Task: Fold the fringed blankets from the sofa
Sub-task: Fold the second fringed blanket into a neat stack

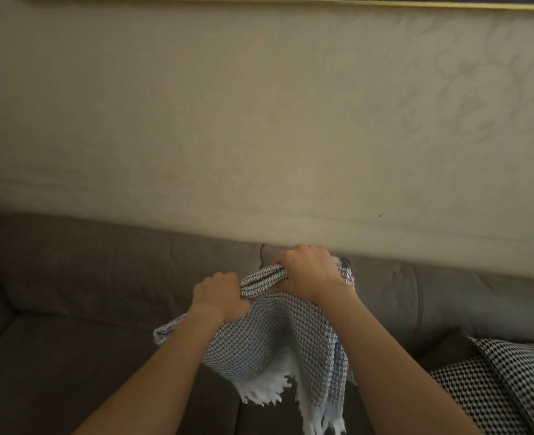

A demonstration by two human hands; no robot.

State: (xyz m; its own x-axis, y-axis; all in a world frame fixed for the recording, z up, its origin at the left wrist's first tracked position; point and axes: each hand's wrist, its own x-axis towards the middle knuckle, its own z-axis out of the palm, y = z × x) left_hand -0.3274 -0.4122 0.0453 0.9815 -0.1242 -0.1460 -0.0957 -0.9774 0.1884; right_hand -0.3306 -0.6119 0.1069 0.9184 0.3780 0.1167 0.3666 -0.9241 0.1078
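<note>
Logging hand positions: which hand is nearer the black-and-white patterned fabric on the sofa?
Right. The right hand grips the blanket up and left of the patterned fabric; the left hand grips it farther left.

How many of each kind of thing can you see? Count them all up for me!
Hands: 2, the left hand and the right hand
Held blankets: 1, the fringed blanket
Other cloth: 1, the black-and-white patterned cloth, cushion or blanket unclear
Sofas: 1, the grey sofa
Total: 5

Blanket woven cloth, textured; sofa matt fabric.
</note>
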